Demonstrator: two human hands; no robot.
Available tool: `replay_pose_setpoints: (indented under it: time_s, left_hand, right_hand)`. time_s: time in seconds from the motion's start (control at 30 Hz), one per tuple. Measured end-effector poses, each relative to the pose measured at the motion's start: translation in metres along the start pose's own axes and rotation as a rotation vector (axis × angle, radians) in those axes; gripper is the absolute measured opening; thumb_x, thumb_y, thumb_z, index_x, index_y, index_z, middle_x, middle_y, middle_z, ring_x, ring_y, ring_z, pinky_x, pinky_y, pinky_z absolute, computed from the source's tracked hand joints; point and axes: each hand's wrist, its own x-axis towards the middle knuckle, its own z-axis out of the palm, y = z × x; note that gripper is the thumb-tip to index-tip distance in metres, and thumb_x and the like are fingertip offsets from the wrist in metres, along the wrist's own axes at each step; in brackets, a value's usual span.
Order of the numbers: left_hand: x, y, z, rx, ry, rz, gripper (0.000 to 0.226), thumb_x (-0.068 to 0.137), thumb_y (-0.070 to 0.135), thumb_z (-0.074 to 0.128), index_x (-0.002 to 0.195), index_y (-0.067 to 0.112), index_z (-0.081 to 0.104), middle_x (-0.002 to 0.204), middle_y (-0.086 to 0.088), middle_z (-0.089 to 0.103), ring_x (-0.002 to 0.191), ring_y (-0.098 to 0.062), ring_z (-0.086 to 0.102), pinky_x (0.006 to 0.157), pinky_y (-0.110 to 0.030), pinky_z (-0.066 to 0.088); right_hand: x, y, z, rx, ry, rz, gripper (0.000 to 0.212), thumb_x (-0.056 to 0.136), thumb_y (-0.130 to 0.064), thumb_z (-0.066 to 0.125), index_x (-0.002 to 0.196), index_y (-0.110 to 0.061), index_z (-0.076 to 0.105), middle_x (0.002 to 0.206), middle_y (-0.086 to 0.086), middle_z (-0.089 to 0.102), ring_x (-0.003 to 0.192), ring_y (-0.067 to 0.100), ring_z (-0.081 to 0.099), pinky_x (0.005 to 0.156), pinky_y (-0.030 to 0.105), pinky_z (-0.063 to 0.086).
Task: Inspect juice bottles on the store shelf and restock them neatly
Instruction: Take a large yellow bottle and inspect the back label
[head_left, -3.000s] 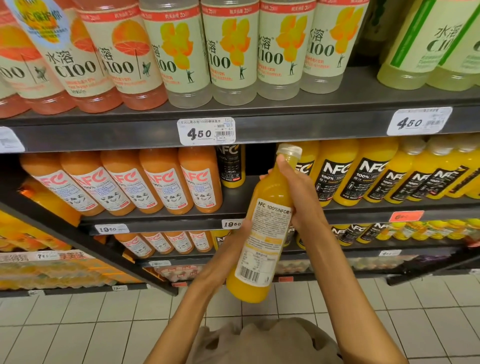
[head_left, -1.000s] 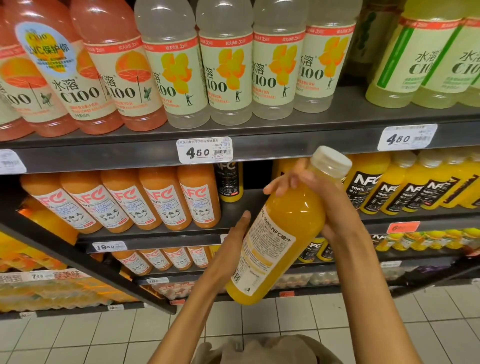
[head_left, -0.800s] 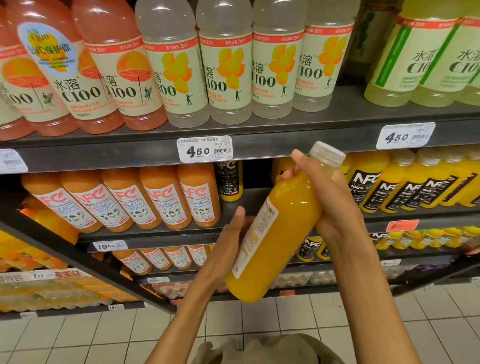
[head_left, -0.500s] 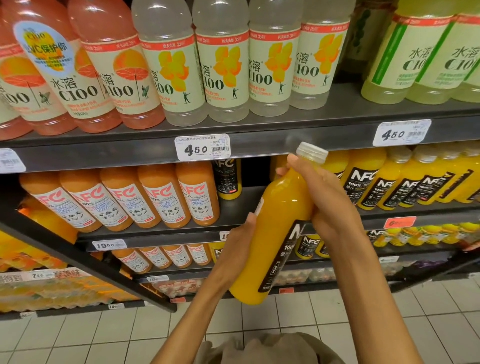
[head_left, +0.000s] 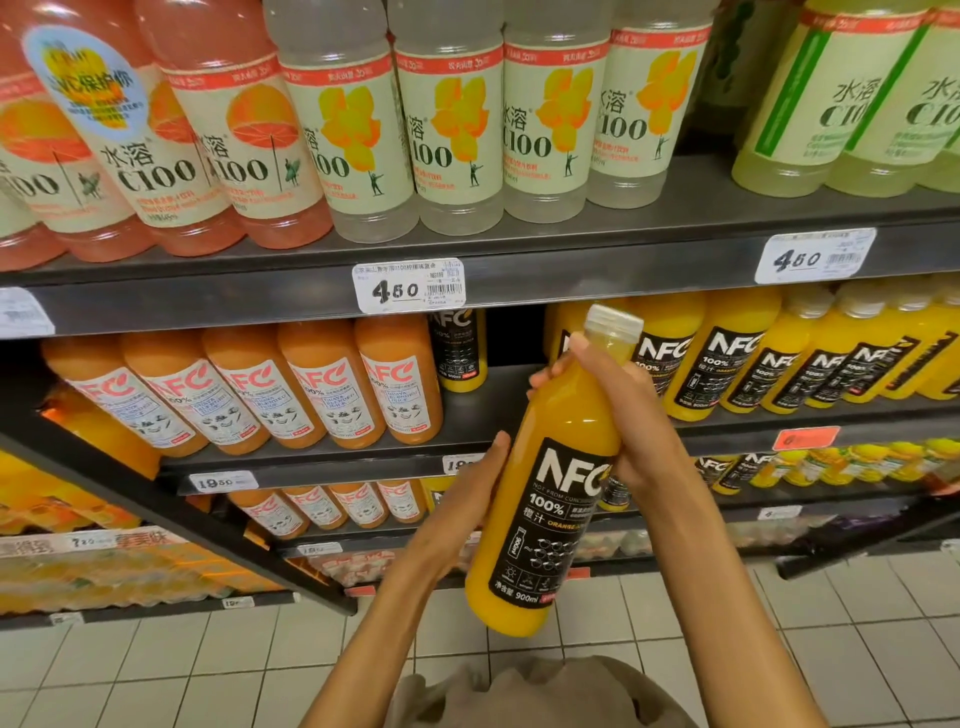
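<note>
I hold a tall yellow NFC orange juice bottle (head_left: 550, 499) in front of the middle shelf (head_left: 498, 400), slightly tilted, its black front label facing me and its pale cap at the top. My right hand (head_left: 623, 415) grips its neck and shoulder from the right. My left hand (head_left: 467, 499) holds its lower left side, thumb along the bottle. A dark gap (head_left: 511, 338) lies on the shelf behind it, between a lone black-labelled NFC bottle (head_left: 460, 348) and the row of yellow NFC bottles (head_left: 727, 358).
Orange NFC bottles with white labels (head_left: 322, 389) fill the middle shelf's left part. C100 bottles (head_left: 452, 124) stand on the upper shelf, above price tags (head_left: 409, 286). Lower shelves hold more juice. Pale floor tiles (head_left: 208, 660) lie below.
The bottle has been rotated in my hands: the white back label with barcode faced me earlier, now the black front label does. It also went from strongly tilted to nearly upright.
</note>
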Motion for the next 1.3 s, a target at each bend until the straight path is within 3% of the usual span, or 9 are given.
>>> replay_pose_setpoints:
  time_s: [0.13,0.33,0.43,0.6,0.8,0.93,1.1,1.2,1.3]
  left_hand:
    - [0.001,-0.006,0.002,0.165,0.0,0.062,0.052,0.07,0.083,0.042,0.104,0.046,0.056,0.098,0.031,0.066,0.095,0.013,0.061,0.078,-0.011,0.045]
    - [0.022,-0.014,0.004,0.283,0.157,0.196,0.085,0.058,0.044,0.081,0.127,0.039,0.032,0.111,0.026,0.053,0.098,0.017,0.053,0.068,-0.003,0.045]
    - [0.034,-0.008,-0.003,0.274,0.242,0.159,0.084,0.064,0.026,0.085,0.13,0.024,0.033,0.103,0.024,0.051,0.09,0.012,0.052,0.062,-0.005,0.044]
    - [0.051,-0.005,-0.011,0.177,0.315,0.18,0.074,0.065,0.018,0.084,0.126,0.018,0.043,0.103,0.016,0.059,0.092,0.007,0.057,0.067,-0.008,0.046]
    - [0.065,0.012,-0.018,0.1,0.374,0.223,0.074,0.062,0.025,0.086,0.125,0.026,0.048,0.111,0.011,0.063,0.1,-0.001,0.06,0.076,-0.016,0.047]
    - [0.077,0.019,-0.025,0.146,0.377,0.226,0.084,0.06,0.028,0.086,0.132,0.026,0.043,0.118,0.008,0.06,0.109,-0.008,0.057,0.084,-0.023,0.047]
    - [0.092,0.027,-0.034,0.211,0.354,0.273,0.066,0.061,0.02,0.086,0.115,0.033,0.05,0.107,0.015,0.062,0.096,0.008,0.058,0.071,-0.005,0.046]
    - [0.103,0.026,-0.038,0.211,0.366,0.275,0.06,0.06,0.016,0.086,0.102,0.036,0.049,0.102,0.016,0.061,0.088,0.012,0.059,0.066,-0.002,0.046]
    - [0.11,0.024,-0.041,0.188,0.374,0.264,0.06,0.06,0.019,0.087,0.101,0.036,0.046,0.104,0.014,0.06,0.096,0.004,0.058,0.071,-0.01,0.049]
  right_hand:
    - [0.007,0.016,0.008,-0.136,0.207,0.026,0.031,0.078,-0.044,0.069,0.076,-0.013,0.066,0.076,0.002,0.073,0.067,0.014,0.069,0.059,0.028,0.055]
    - [0.033,0.025,0.024,-0.265,0.413,0.022,0.038,0.08,-0.053,0.066,0.068,-0.017,0.067,0.074,0.006,0.072,0.078,0.025,0.069,0.082,0.048,0.055]
    - [0.048,0.025,0.032,-0.328,0.401,0.023,0.051,0.084,-0.05,0.063,0.084,0.0,0.068,0.084,0.019,0.07,0.082,0.032,0.067,0.084,0.049,0.054]
    - [0.067,0.022,0.038,-0.334,0.302,0.05,0.043,0.083,-0.032,0.068,0.097,0.008,0.062,0.084,0.023,0.064,0.075,0.025,0.06,0.074,0.042,0.054]
    - [0.082,0.014,0.033,-0.383,0.228,0.125,0.026,0.085,-0.023,0.064,0.064,-0.013,0.051,0.064,0.007,0.06,0.052,0.012,0.061,0.047,0.021,0.049]
    - [0.084,0.015,0.029,-0.36,0.23,0.084,0.025,0.087,-0.007,0.058,0.063,-0.011,0.053,0.068,0.031,0.058,0.061,0.035,0.063,0.045,0.021,0.046]
    - [0.09,0.017,0.029,-0.357,0.188,0.031,0.025,0.088,-0.005,0.061,0.07,-0.021,0.057,0.06,-0.013,0.059,0.05,-0.011,0.059,0.043,0.006,0.043]
    - [0.09,0.019,0.03,-0.451,0.146,0.005,0.022,0.088,-0.005,0.062,0.068,-0.012,0.057,0.052,-0.006,0.057,0.044,0.002,0.056,0.043,0.015,0.042]
    - [0.091,0.017,0.031,-0.457,0.138,-0.054,0.006,0.089,-0.001,0.06,0.093,-0.003,0.064,0.084,0.014,0.066,0.069,0.018,0.06,0.059,0.02,0.047]
